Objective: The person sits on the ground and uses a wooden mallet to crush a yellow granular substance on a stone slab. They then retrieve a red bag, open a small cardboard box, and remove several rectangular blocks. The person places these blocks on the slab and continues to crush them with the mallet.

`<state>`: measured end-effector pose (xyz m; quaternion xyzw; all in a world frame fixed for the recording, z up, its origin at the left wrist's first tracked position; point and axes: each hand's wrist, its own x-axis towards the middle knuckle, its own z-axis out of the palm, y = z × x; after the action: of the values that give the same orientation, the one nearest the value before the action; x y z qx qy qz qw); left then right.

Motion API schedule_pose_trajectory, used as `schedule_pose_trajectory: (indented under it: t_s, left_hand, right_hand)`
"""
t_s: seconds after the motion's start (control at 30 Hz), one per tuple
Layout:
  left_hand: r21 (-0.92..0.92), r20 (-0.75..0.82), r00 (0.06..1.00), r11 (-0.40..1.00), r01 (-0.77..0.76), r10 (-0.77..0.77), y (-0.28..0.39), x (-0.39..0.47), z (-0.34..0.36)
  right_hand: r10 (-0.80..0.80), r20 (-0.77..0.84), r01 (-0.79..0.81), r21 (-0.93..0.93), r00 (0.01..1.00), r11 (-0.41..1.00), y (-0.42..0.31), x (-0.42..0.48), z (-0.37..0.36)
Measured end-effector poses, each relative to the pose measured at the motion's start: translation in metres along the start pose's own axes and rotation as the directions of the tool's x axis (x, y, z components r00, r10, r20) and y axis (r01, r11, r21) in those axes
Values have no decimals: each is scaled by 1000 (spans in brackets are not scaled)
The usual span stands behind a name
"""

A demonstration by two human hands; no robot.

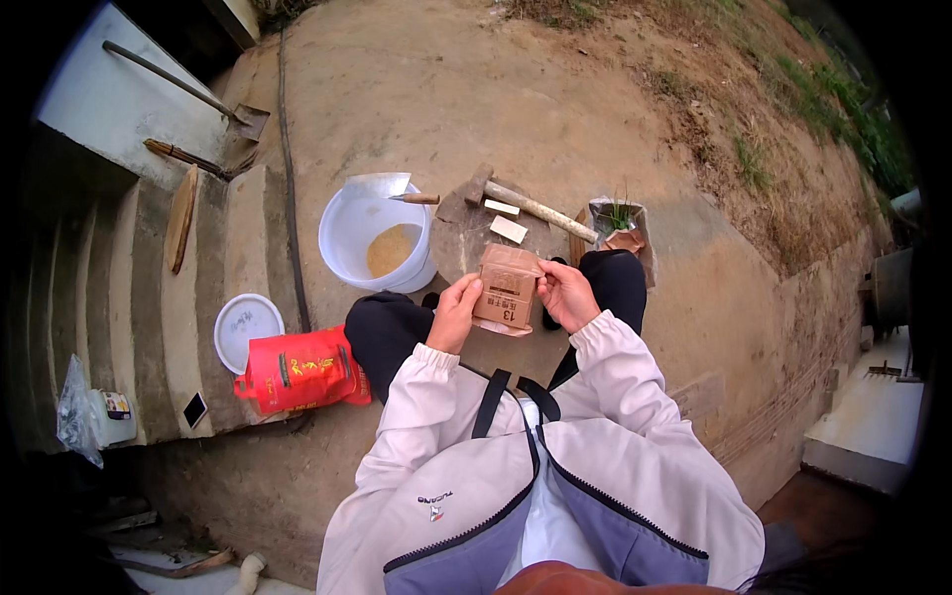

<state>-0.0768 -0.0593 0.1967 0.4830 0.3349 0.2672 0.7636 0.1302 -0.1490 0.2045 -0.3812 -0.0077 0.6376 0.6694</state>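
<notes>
Between my two hands is a brown printed paper wrapper, opened out at its ends and bearing writing. My left hand grips its left edge between thumb and fingers. At the upper right corner, my right hand pinches the paper. Whether anything is still inside the wrapper cannot be seen. Just beyond it, two pale rectangular blocks, a nearer one and a farther one, lie on a round wooden chopping block. A hammer with a wooden handle rests across the same block.
Left of the block stands a white plastic bucket holding yellowish grains, a cleaver across its rim. A red bag, a white lid and a phone lie by concrete steps. A box holds wrappers at right.
</notes>
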Motion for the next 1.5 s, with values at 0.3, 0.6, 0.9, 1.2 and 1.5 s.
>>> schedule_pose_trajectory:
  t_s: [0.3, 0.6, 0.9, 1.2, 1.5]
  left_hand:
    - [485, 70, 969, 841, -242, 238, 17, -14, 12]
    - [419, -91, 913, 847, -327, 398, -5, -13, 40]
    - [-263, -146, 988, 965, 19, -59, -3, -19, 28]
    - [75, -46, 998, 996, -37, 41, 21, -21, 12]
    - [697, 276, 945, 641, -322, 174, 67, -5, 7]
  right_hand:
    - [-144, 6, 139, -322, 990, 937, 0, -22, 34]
    - [-289, 269, 391, -717, 919, 577, 35, -47, 73]
    - [-368, 143, 348, -735, 919, 582, -17, -23, 49]
    - [-61, 283, 269, -793, 957, 546, -21, -13, 45]
    - [-26, 320, 309, -887, 947, 343, -20, -25, 55]
